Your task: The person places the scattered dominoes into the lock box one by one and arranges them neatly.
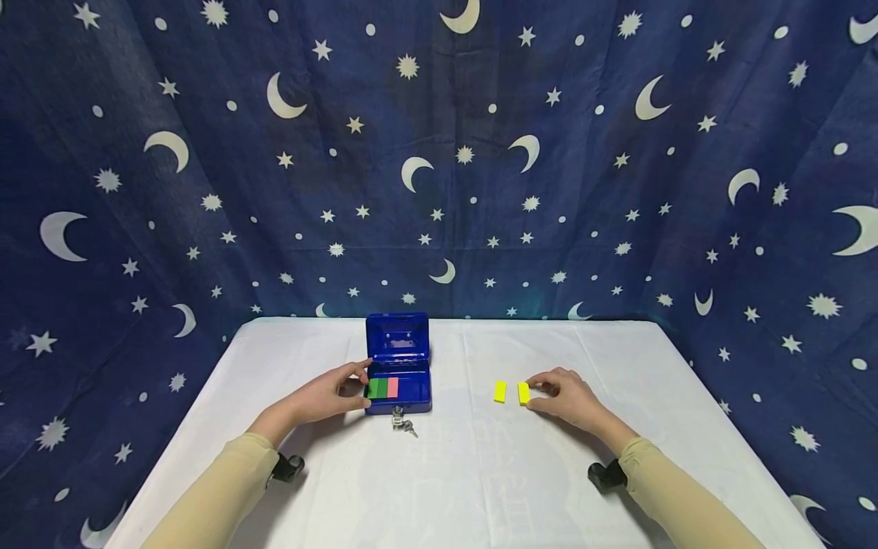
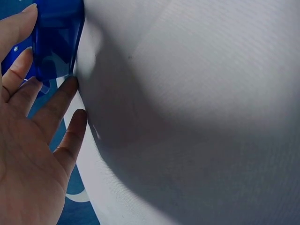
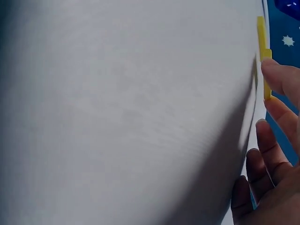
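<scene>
A blue metal box (image 1: 414,389) stands with its lid up on the white table, left of centre. Inside it, at the left, lie green blocks (image 1: 377,388) and a pink block (image 1: 393,387). My left hand (image 1: 322,395) holds the box's left side between thumb and fingers; in the left wrist view that hand (image 2: 35,136) is against the blue box (image 2: 58,42). My right hand (image 1: 572,400) pinches a yellow block (image 1: 523,393) between thumb and index finger, and in the right wrist view the pinched block (image 3: 267,89) shows too. Another yellow block (image 1: 500,392) lies just left of it.
Keys (image 1: 409,427) hang from the lock at the box's front. The white table (image 1: 453,488) ends at a dark blue cloth (image 1: 480,183) with moons and stars behind and at both sides.
</scene>
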### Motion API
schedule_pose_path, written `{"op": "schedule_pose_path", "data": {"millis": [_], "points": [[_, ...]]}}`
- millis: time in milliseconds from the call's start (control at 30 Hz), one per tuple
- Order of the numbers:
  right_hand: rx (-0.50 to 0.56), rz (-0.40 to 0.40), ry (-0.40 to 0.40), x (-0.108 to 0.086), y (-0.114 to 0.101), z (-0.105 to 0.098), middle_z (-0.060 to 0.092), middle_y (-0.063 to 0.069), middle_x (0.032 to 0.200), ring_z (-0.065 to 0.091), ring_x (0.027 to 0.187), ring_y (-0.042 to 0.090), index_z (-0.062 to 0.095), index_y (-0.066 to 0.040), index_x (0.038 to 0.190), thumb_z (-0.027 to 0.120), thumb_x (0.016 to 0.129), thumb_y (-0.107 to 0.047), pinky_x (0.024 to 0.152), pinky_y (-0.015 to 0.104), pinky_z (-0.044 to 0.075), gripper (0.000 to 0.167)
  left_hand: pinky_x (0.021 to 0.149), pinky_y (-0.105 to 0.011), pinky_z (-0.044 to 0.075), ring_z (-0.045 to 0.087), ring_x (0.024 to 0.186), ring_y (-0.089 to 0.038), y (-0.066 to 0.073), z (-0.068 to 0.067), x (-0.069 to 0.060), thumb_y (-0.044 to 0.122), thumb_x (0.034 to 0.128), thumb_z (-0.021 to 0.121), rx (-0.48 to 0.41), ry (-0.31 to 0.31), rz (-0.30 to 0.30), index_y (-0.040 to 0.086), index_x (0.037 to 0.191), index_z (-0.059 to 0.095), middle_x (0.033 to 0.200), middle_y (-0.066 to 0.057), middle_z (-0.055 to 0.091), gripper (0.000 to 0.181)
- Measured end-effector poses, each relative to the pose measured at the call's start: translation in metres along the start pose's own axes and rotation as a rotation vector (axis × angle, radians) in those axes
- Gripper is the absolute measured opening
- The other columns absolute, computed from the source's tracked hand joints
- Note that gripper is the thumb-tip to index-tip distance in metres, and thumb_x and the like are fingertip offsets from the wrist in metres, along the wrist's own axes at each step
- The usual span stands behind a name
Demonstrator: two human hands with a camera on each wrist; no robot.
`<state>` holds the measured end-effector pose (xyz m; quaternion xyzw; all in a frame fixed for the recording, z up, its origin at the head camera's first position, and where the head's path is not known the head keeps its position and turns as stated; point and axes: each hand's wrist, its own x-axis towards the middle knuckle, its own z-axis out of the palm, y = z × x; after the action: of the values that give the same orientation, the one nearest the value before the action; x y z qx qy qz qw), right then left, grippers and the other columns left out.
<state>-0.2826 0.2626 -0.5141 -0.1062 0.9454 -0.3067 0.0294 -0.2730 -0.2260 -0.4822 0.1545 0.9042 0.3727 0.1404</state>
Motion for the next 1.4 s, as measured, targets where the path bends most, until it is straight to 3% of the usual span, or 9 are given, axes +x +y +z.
{"op": "schedule_pose_path", "data": {"millis": [200,433,900,1400], "points": [[0.070,-0.049,0.040,0.004,-0.005,-0.009,0.062,-0.001,0.100,0.052,0.092,0.020,0.073,-0.019,0.121,0.085,0.083,-0.038,0.080,0.037,0.043,0.044,0.114,-0.053,0.037,0.053,0.134,-0.028,0.000,0.000,0.000,0.037,0.0908,0.078,0.001,-0.004,0.012,0.017,0.112,0.056,0.164,-0.005,0.033,0.036],[0.147,-0.094,0.064,0.009,-0.027,-0.014,0.061,0.001,0.099,0.049,0.095,0.024,0.073,-0.024,0.121,0.084,0.083,-0.038,0.077,0.037,0.041,0.042,0.115,-0.054,0.035,0.052,0.134,-0.028,0.000,0.000,0.001,0.040,0.0894,0.078,0.022,-0.002,-0.002,0.019,0.113,0.056,0.164,-0.004,0.033,0.039],[0.186,-0.173,0.062,0.018,-0.067,-0.001,0.059,-0.003,0.094,0.048,0.094,0.022,0.073,-0.025,0.119,0.084,0.083,-0.036,0.078,0.038,0.041,0.039,0.114,-0.053,0.037,0.053,0.134,-0.028,-0.002,0.001,0.001,0.037,0.0903,0.078,0.011,0.004,0.018,0.017,0.112,0.055,0.163,-0.005,0.033,0.037],[0.208,-0.240,-0.008,0.052,-0.094,0.015,0.057,-0.006,0.091,0.048,0.093,0.019,0.073,-0.027,0.118,0.083,0.084,-0.034,0.080,0.037,0.042,0.036,0.114,-0.053,0.036,0.053,0.134,-0.028,0.003,0.004,0.009,0.037,0.0910,0.077,-0.001,0.022,0.008,0.018,0.112,0.055,0.164,-0.005,0.032,0.036]]}}
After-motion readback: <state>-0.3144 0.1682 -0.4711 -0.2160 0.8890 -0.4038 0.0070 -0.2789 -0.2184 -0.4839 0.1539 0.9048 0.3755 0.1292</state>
